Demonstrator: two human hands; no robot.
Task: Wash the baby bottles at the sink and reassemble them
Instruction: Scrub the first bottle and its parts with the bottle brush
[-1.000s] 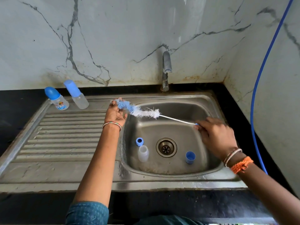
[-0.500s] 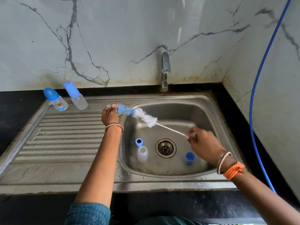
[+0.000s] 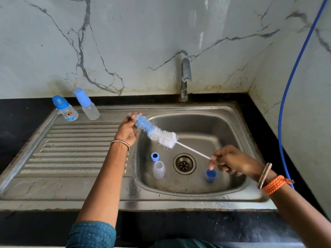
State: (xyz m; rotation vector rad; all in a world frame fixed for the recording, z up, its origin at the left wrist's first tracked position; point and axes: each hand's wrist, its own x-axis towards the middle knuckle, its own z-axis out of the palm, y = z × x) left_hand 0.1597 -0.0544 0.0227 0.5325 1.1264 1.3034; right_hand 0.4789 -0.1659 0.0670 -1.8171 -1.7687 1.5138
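While your left hand (image 3: 127, 130) pinches the blue tip of the blue-and-white bristle bottle brush (image 3: 155, 132) and your right hand (image 3: 231, 162) pinches its thin white handle, the clear plastic bottle body (image 3: 158, 170) lies just left of the round steel drain (image 3: 184, 163). I'd free one hand, grab that bottle, then twist the bristles right to the bottom.

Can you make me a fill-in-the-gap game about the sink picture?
1. The right hand pinches the thin white handle of the blue and white bristle bottle brush, and the left hand holds its ______ tip.
2. The clear uncapped plastic bottle lies in the steel sink basin, ______ of the round metal drain.
3. ______ capped baby bottles stand on the ribbed steel draining board.

Missing words: blue; left; Two
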